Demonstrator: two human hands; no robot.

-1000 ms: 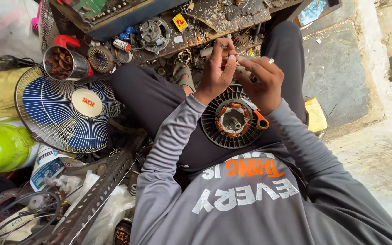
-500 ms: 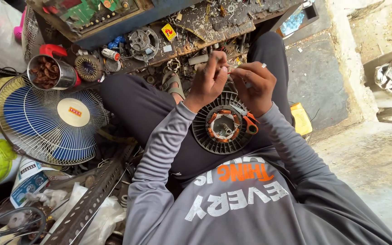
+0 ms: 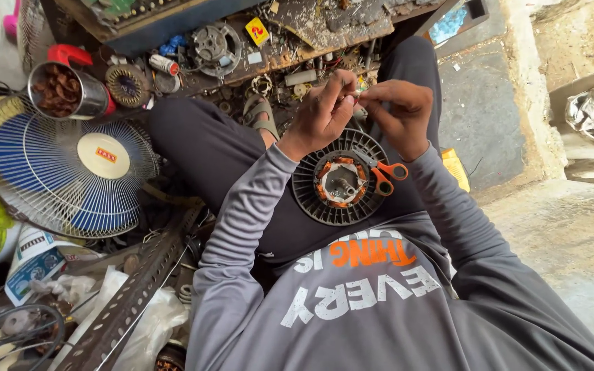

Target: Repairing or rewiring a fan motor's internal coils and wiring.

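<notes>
Your left hand [image 3: 321, 113] and your right hand [image 3: 399, 110] are up together, just above your lap. The fingertips of both hands meet in the middle. They are pinched tight on something very thin, maybe a wire, but it is too small to see clearly. Both hands are curled almost shut, with no open gap between the fingers.

Just below your hands, the round black motor part [image 3: 342, 180] lies flat on your lap. Its open face looks up at you. It has ribs running out from the middle like spokes, and a ring of copper-coloured coils sits around a grey hub in the centre. It is round, so it has no long side.

The scissors with orange handles [image 3: 379, 172] lie on top of the motor part, on its right half. Their long line is slanted. The handles point down and toward your right leg, and the blades point up and toward the middle of the part, close under your hands.

On the floor by your left knee lies a blue fan in a wire cage [image 3: 63, 168], face up. Near its top edge stands a metal cup [image 3: 63, 89] full of brown bits.
</notes>
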